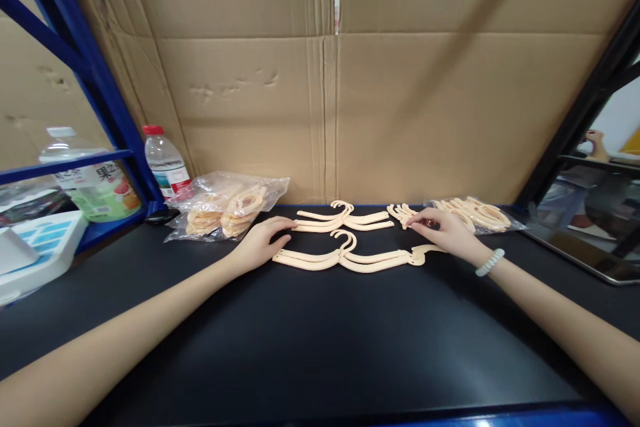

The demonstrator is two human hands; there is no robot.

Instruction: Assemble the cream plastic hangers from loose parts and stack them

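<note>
Cream folding hangers lie flat in two rows on the black table: a back group (367, 220) and a front group (315, 262), hooks pointing away from me. My left hand (260, 243) rests at the left end of the back group, fingertips touching it, thumb apart from the fingers. My right hand (443, 232) reaches to a small stack of cream hanger pieces (397, 215), with thumb and fingertips pinched at its right side. A bent cream piece (423, 253) lies at the right end of the front group, below my right hand.
Clear plastic bags of cream pieces lie at left (227, 210) and right (480, 213). A red-capped bottle (167, 163) stands at back left beside a blue rack post (107, 93). Cardboard (250, 100) walls off the back. A dark tray (585, 247) sits at the right.
</note>
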